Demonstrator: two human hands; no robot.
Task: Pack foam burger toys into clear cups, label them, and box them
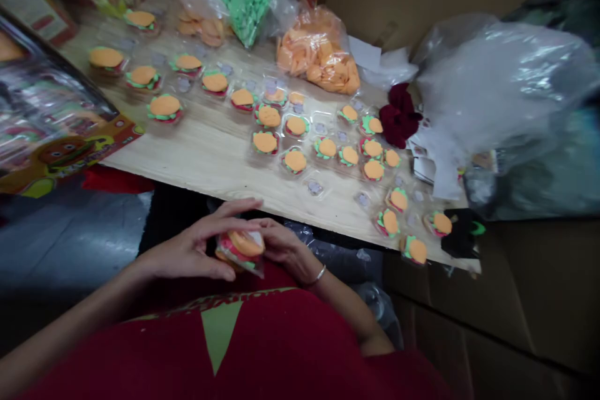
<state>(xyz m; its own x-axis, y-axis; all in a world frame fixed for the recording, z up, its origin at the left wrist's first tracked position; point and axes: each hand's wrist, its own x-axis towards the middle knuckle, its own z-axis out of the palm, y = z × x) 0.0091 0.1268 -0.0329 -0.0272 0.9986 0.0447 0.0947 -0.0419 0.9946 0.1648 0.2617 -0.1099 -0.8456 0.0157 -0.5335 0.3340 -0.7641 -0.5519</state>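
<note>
Dim; soft blur, worse toward edges; glare on large plastic bag (506, 81)

Held toy burger (246, 244), between 7 and 8 o'clock: orange bun, pinkish-red and green layers. Surface (201, 162): pale wood grain. Bag of pieces (323, 53), 12 o'clock: orange; second bag (248, 6), 11 o'clock: mint green. Cloth (400, 115), 2 o'clock: maroon. Shirt (281, 344), 6 o'clock: red with yellowish triangle (220, 331).

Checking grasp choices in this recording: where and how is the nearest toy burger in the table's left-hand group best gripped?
Likely by opposite sides of the toy burger, just under its orange bun, coming from the front of the table. It sits bun up with a rounded outline, and neighbouring burgers stand behind it.
</note>
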